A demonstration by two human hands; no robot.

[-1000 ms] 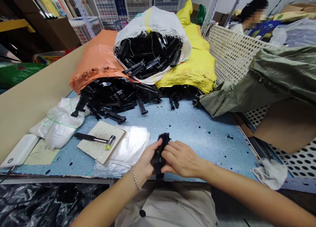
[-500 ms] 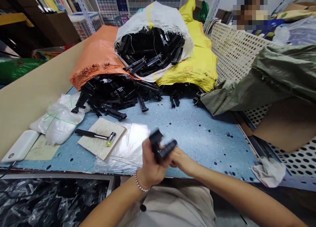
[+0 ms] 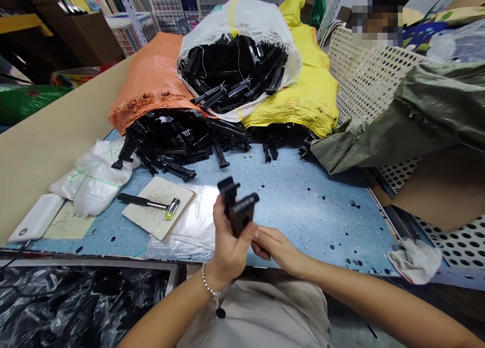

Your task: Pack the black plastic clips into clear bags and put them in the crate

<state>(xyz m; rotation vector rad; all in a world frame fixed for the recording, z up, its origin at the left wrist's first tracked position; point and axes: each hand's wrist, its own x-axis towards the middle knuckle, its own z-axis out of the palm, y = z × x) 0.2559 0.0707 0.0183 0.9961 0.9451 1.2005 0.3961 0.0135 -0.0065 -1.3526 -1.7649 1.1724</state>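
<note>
My left hand [image 3: 228,247] is closed around a black plastic part [image 3: 237,206] and holds it upright above the near edge of the blue table [image 3: 303,201]. Two prongs of the part stick up past my fingers. My right hand [image 3: 275,247] sits just below and to the right of it, fingers curled and touching the part's lower end. A pile of similar black parts [image 3: 182,146] lies farther back on the table.
Orange [image 3: 151,85], white [image 3: 242,25] and yellow [image 3: 303,95] sacks of black parts lie at the back. A small hammer [image 3: 147,202] rests on a board at left beside clear plastic bags [image 3: 197,221]. A green sack [image 3: 417,120] and perforated crate stand right. Another person sits far right.
I have lifted the black part from the table edge and turned it upright in my left hand. My right hand has slid from covering it to below it.
</note>
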